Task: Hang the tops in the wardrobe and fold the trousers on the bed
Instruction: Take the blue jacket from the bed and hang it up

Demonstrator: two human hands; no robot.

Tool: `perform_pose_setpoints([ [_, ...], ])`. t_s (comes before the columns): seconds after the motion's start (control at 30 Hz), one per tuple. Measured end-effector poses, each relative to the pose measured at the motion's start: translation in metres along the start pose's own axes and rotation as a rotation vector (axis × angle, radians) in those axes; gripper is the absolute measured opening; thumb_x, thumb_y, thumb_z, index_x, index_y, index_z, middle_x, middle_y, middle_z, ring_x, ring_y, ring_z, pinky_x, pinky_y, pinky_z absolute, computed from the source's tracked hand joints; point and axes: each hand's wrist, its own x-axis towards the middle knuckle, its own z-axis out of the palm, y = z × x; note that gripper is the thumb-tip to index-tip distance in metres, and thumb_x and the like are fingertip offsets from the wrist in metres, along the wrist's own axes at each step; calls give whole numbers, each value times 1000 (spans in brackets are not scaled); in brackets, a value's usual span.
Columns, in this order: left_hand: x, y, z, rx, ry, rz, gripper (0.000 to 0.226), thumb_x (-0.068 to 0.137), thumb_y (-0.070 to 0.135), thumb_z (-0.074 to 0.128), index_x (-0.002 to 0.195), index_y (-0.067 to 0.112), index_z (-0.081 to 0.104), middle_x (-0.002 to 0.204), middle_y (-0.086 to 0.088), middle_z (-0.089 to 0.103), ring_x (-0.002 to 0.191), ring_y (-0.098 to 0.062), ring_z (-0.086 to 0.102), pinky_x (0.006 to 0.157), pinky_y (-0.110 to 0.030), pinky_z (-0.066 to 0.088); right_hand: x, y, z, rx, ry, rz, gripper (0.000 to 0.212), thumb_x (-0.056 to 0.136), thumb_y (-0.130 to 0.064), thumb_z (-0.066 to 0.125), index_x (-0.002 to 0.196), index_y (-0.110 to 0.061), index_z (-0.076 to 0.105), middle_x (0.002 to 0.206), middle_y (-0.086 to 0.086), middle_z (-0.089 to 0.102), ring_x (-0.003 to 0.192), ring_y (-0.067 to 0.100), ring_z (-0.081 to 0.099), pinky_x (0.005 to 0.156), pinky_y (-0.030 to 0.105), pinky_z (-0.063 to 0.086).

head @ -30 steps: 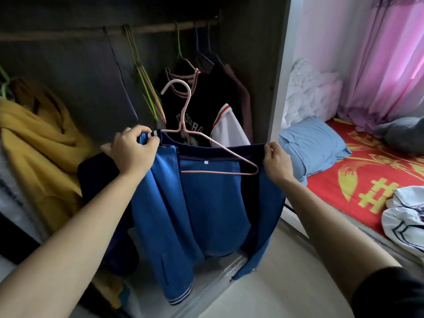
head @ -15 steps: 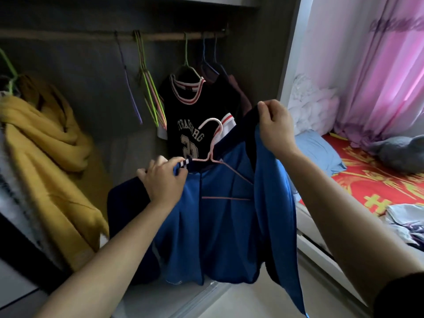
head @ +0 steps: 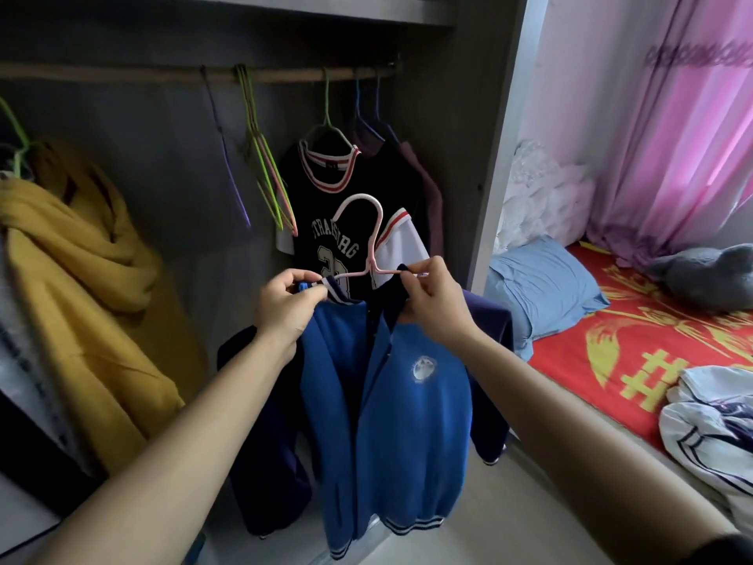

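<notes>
Both hands pinch the collar of the blue fleece jacket with navy sleeves [head: 399, 422], left hand [head: 285, 305] and right hand [head: 434, 305] either side of the thin pink hanger [head: 370, 266]. Its hook pokes straight up between them. The wooden wardrobe rail [head: 122, 72] runs crosswise well above (nowhere near touching), so I'd guess a straight lift.

A single view was recorded by a wide-angle camera worn on the head, directed forward and downward into the open wardrobe [head: 155, 165]. The hanging rail [head: 122, 71] was framed near the top edge, and both forearms [head: 163, 462] were admitted from the lower corners. The left hand [head: 285, 307] and right hand [head: 436, 307], by which the blue jacket [head: 407, 401] was gripped at the collar, were seen at close range at the centre. The bed [head: 566, 356] was taken in along the right margin, and straight edges were bowed by the lens.
</notes>
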Motion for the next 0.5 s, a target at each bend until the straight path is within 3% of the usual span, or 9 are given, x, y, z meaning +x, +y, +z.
perform_pose_setpoints([
  [0.13, 2, -6, -10, -34, -132, 59, 18, 67, 29, 90, 80, 27, 78, 83, 9, 75, 79, -2, 68, 73, -15, 50, 0, 3, -4, -52, -158, 8, 12, 102, -15, 53, 108, -15, 43, 102, 18, 71, 89, 30, 73, 80, 48, 61],
  [0.23, 5, -10, -18, -73, -84, 74, 13, 70, 25, 88, 77, 26, 78, 79, 8, 75, 77, -4, 67, 79, -22, 50, 7, 6, -21, -195, -300, 3, 27, 100, -21, 56, 126, -13, 52, 94, 5, 76, 87, 20, 73, 82, 42, 61],
  [0.33, 10, -11, -29, -118, -62, 70, 13, 68, 24, 88, 76, 25, 77, 77, 8, 75, 73, -3, 67, 75, -20, 50, 19, 11, -45, -565, -135, -311, 30, 99, -36, 56, 125, -26, 63, 97, -7, 69, 83, 4, 65, 80, 32, 57],
  [0.4, 12, -4, -35, -122, -87, 102, 15, 64, 30, 88, 75, 27, 78, 78, 9, 75, 73, -2, 68, 71, -16, 51, 29, 21, -56, -908, -15, -556, 47, 96, -53, 53, 136, -29, 54, 112, -2, 54, 100, 11, 53, 89, 31, 45],
  [0.47, 14, 5, -36, -138, -126, 155, 15, 61, 32, 86, 74, 28, 78, 77, 8, 75, 72, -2, 69, 68, -12, 51, 36, 24, -60, -1039, -85, -541, 51, 96, -63, 44, 132, -29, 56, 117, 0, 54, 110, 20, 49, 94, 37, 41],
  [0.5, 14, 10, -36, -141, -138, 181, 16, 61, 32, 86, 74, 28, 78, 77, 8, 75, 72, -2, 68, 68, -12, 51, 39, 23, -59, -1042, -145, -476, 50, 96, -66, 38, 116, -28, 63, 107, -1, 59, 104, 22, 55, 88, 37, 45],
])
